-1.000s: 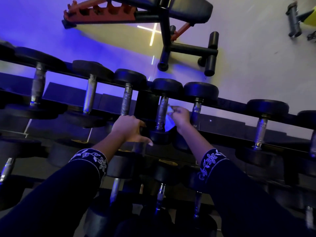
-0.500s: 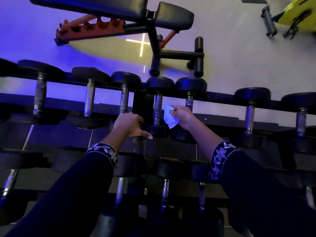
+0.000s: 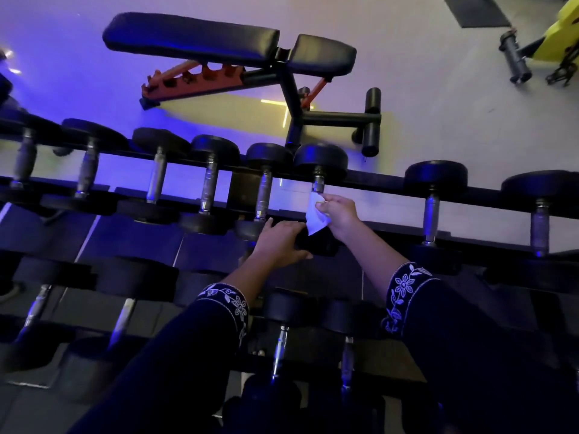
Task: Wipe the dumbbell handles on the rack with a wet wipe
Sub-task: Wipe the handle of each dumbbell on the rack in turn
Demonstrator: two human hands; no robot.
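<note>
Pinching the limp, light wet wipe (image 3: 314, 214) against the stiff steel dumbbell handle (image 3: 318, 185) on the rack's (image 3: 376, 179) top tier, the right hand (image 3: 341, 213) needs little force, while the left hand (image 3: 281, 243), at its 8 o'clock, clasps the heavy near head (image 3: 322, 244).

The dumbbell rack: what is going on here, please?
A person is wiping dumbbell handles on the top row of the rack. The right hand pinches a white wet wipe against the handle of one dumbbell. The left hand grips the near head of the same dumbbell. A weight bench stands on the floor beyond the rack.
</note>
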